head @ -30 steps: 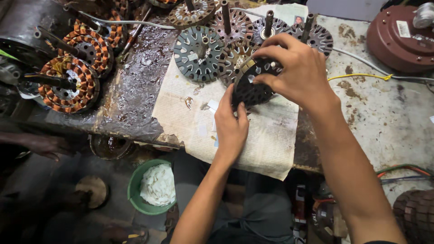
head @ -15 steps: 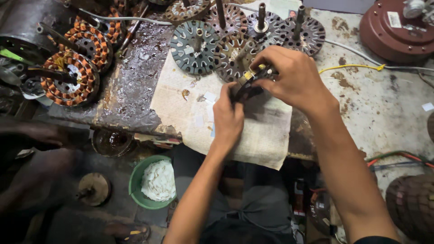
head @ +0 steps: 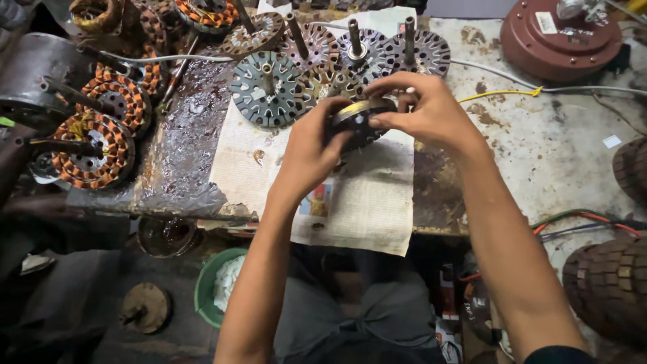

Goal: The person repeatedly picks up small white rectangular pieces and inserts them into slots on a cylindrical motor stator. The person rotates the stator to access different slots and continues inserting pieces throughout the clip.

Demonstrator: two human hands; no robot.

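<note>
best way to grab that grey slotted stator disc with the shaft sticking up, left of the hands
Take the grey stator disc by its upright shaft, coming straight down from above. It lies flat on the newspaper, and other discs crowd its right and top edges, so the rim is harder to pinch. The left hand is nearer; both hands are on the dark round core.

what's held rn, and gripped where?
Both hands hold one dark stator disc edge-on: left hand on its near rim, right hand on its far rim.

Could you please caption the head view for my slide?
Left hand and right hand hold a dark stator core on edge over newspaper.
</note>
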